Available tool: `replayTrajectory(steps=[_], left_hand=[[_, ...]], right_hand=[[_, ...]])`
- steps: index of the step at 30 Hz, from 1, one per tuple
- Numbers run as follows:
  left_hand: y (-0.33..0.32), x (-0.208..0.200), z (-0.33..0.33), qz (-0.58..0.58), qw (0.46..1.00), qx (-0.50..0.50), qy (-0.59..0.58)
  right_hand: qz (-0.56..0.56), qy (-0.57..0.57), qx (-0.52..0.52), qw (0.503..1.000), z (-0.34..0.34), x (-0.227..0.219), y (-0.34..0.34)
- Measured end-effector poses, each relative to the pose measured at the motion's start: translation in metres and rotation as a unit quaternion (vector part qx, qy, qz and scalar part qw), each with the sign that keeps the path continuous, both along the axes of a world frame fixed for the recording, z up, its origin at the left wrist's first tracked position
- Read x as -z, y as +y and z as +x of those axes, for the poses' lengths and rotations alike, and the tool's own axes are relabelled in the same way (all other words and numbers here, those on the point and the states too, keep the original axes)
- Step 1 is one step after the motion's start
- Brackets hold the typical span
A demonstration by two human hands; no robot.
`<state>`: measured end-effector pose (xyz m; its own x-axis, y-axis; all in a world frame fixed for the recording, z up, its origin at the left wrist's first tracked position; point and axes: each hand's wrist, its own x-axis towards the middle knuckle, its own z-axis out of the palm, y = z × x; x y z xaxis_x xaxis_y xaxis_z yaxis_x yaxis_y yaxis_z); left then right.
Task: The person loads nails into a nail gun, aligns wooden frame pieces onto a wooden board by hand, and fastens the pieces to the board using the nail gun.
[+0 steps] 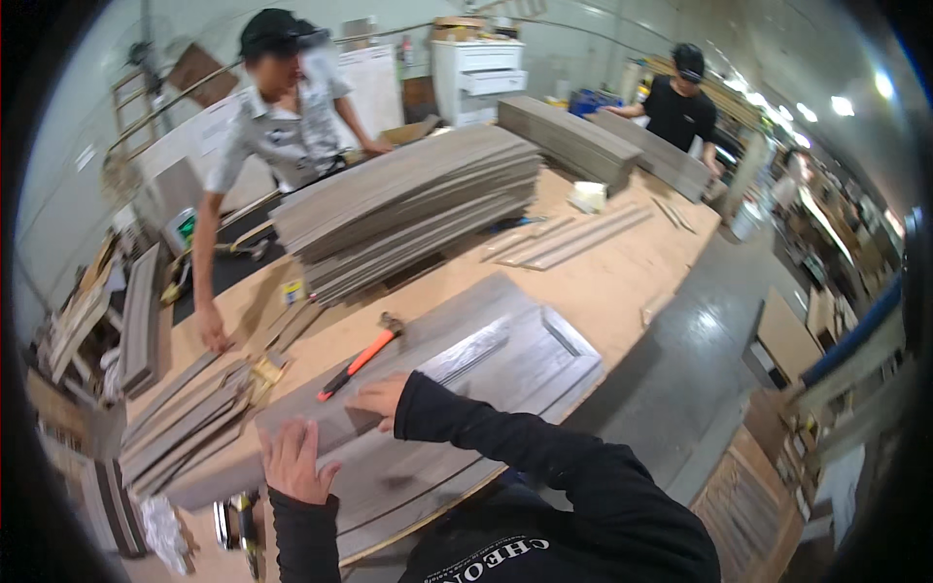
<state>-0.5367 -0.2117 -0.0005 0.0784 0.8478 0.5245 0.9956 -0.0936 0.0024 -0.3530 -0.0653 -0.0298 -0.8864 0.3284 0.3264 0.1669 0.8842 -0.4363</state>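
Both my hands are at a long grey wood-grain panel [468, 309] on the workbench. My left hand [297, 461] rests at the panel's near left end, fingers stretched and thumb apart. To its right, my right hand [383, 398] lies on the panel with fingers extended to the left; what is under its fingertips is partly hidden. A hammer [362, 361] with an orange and black handle lies on the panel just beyond my right hand. Nearer to me is a grey framed panel [554, 361] with a recessed centre and a shiny strip along it.
A tall stack of grey boards [408, 194] stands across the bench, with a co-worker [292, 126] behind it. Narrow grey strips [194, 428] are piled at left. Pale strips [583, 238] lie at right. Another co-worker [680, 112] stands at the far end by long boards [573, 141].
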Motion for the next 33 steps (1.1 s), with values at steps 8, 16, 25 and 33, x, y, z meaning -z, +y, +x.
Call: replayTrajectory(steps=[8, 16, 25, 33], left_hand=[[0.122, 0.106, 0.027, -0.127, 0.959, 0.120, -0.222], [0.213, 0.166, 0.073, -0.152, 0.948, 0.108, -0.257], [0.245, 0.187, 0.097, -0.178, 0.934, 0.126, -0.282], [0.254, 0.186, 0.098, -0.229, 0.908, 0.172, -0.307]], right_hand=[[0.106, 0.018, 0.180, 0.978, 0.089, 0.063, 0.082], [-0.028, -0.008, 0.682, 0.730, 0.298, 0.157, 0.159], [-0.074, 0.010, 0.673, 0.735, 0.321, 0.160, 0.163], [-0.069, 0.057, 0.681, 0.727, 0.330, 0.154, 0.165]])
